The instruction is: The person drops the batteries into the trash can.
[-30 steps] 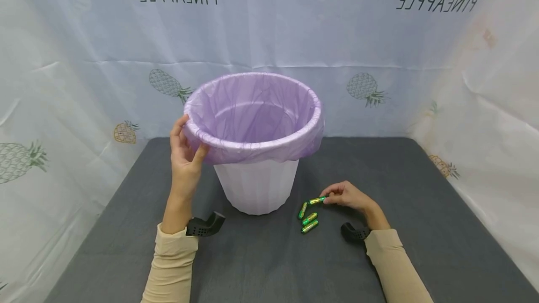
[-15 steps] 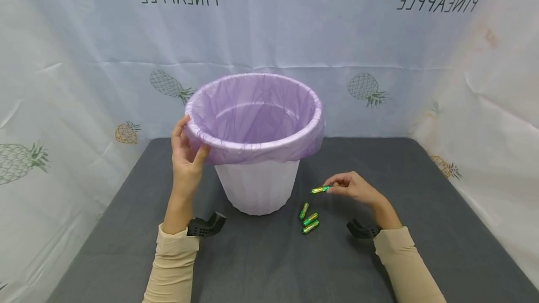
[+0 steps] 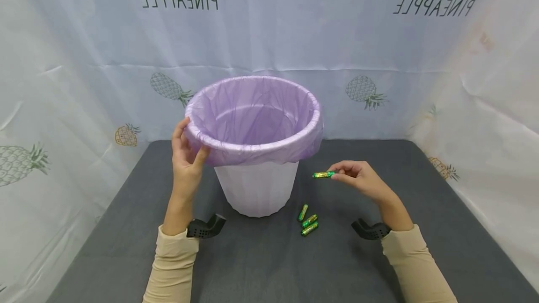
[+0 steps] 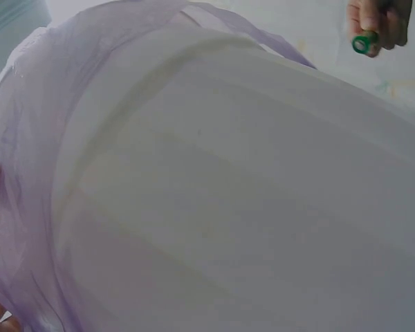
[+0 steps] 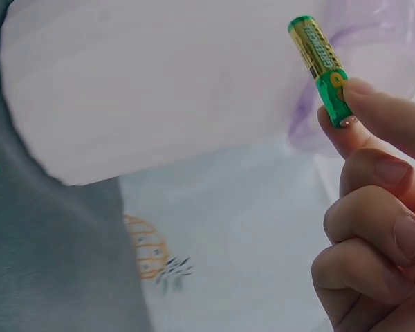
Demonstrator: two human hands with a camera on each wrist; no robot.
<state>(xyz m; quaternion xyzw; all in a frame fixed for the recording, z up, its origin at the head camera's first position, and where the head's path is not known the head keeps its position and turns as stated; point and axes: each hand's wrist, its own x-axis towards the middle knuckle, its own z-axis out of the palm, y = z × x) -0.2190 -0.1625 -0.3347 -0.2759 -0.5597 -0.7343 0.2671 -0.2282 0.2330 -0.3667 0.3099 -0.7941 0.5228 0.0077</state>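
A white trash can (image 3: pixel 258 191) stands on the dark table, lined with a purple bag (image 3: pixel 252 153) folded over its rim. My left hand (image 3: pixel 185 172) grips the bagged rim at its left side, thumb in front and fingers round the outside. To the right of the can, my right hand (image 3: pixel 364 181) pinches a green and gold battery (image 3: pixel 323 175) by one end between thumb and forefinger, raised above the table. The right wrist view shows this battery (image 5: pixel 321 69) tilted, its other end free. Three similar batteries (image 3: pixel 309 220) lie on the table near the can's base.
The dark cloth-covered table (image 3: pixel 261 265) has a white pineapple-print curtain (image 3: pixel 269 22) behind it and at both sides. Black wrist cameras (image 3: pixel 206 226) are strapped to both wrists.
My right hand has lifted the battery off the table, up and away from the other three. The left hand stays on the rim.
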